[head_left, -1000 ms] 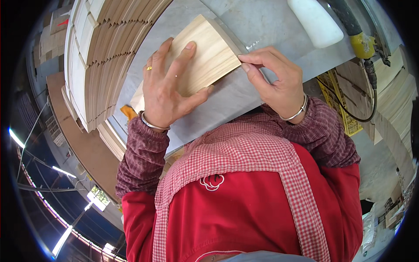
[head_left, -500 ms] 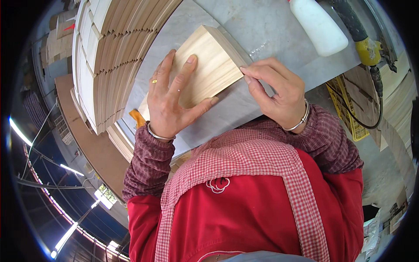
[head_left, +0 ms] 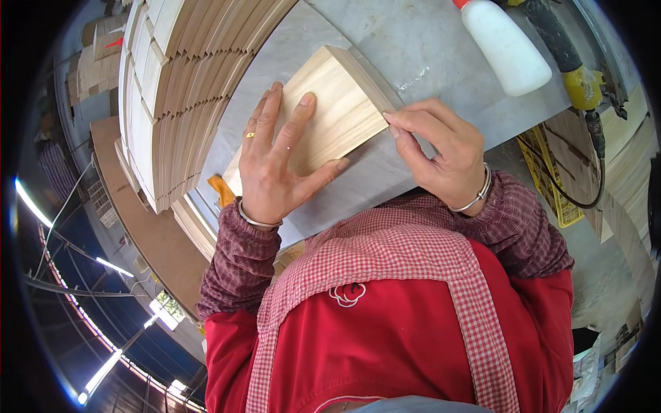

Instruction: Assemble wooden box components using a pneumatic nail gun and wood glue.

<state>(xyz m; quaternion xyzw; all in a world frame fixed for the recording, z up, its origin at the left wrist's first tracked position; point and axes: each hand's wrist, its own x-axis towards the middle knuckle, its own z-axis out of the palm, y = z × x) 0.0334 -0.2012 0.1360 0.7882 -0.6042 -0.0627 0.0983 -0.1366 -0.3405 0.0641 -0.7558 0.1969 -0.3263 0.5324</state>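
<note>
A pale wooden board, or a stack of such boards with a thick side edge, lies at a slant on the grey tabletop. My left hand rests flat on its upper face, fingers spread and thumb near the front edge. At the board's right corner my right hand is closed, thumb and forefinger pinched together and touching the edge. Whatever may be between those fingertips is too small to make out.
Tall stacks of cut wooden pieces stand left of the board. A white bottle with a red cap and a black-and-yellow tool with a cable lie at the far right. Below the table's right edge is a yellow crate.
The whole view has shifted slightly. Both hands keep about the same places on the board, the left still spread and the right still pinching at the corner.
</note>
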